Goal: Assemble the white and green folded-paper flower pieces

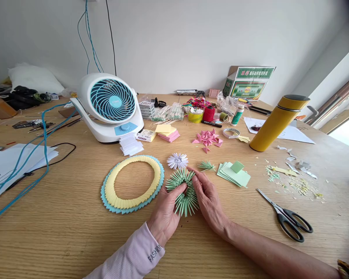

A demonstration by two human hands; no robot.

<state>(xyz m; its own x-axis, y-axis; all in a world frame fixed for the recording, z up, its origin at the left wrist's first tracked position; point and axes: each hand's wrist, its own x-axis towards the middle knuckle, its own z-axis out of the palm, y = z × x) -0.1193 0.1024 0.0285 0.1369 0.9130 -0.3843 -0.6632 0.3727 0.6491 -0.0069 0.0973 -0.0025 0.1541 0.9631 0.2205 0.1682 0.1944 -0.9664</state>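
A spiky green folded-paper ring (184,190) lies on the wooden table (61,228) in front of me. My left hand (165,213) pinches its lower left side, thumb near the middle. My right hand (208,197) grips its right side, fingers curled over the spikes. Just above it sits a small white spiky paper piece (177,160). Right of that lies a small green spiky piece (206,166). A yellow folded-paper ring on a blue one (133,183) lies to the left. A stack of green paper squares (233,173) lies to the right.
Black-handled scissors (287,216) lie at the right, paper scraps (293,182) beyond them. A yellow flask (276,122), pink folded triangles (208,138), a white and blue fan (112,106), pink and yellow note pads (168,132), blue cables (31,155) and a cardboard box (247,82) stand further back.
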